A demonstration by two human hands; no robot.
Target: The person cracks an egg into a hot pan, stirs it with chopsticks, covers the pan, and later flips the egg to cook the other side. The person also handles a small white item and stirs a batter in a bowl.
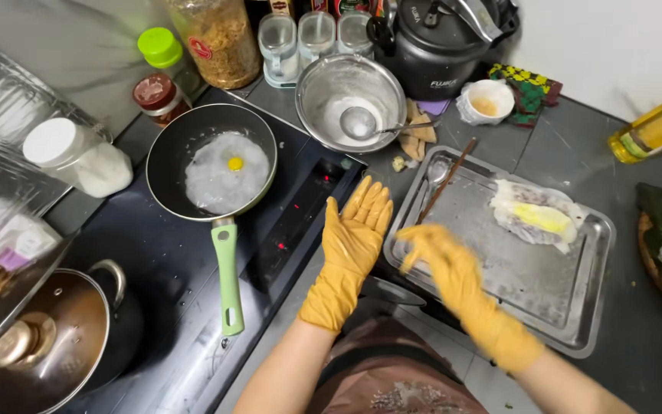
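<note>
Between the black induction hob (193,261) and the rectangular steel tray (545,291), both yellow-gloved hands hang empty: left hand (352,241) flat, fingers spread; right hand (442,257) loosely open (motion-blurred). Risk: the thin white batter sheet with yolk (226,170) in the black green-handled frying pan (210,157) may overcook unattended. The folded white-and-yellow roll (538,217) lies on the tray.

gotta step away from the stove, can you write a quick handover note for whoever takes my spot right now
Left hand: gloved, open, holds nothing, at the cooktop's edge.
Right hand: gloved, blurred, over the tray, apparently holding nothing.
Pan: on the cooktop, a thin white sheet with a yolk in the middle.
Done: one filled roll lies on the tray.
Left: the pan's sheet is not yet lifted out.
</note>
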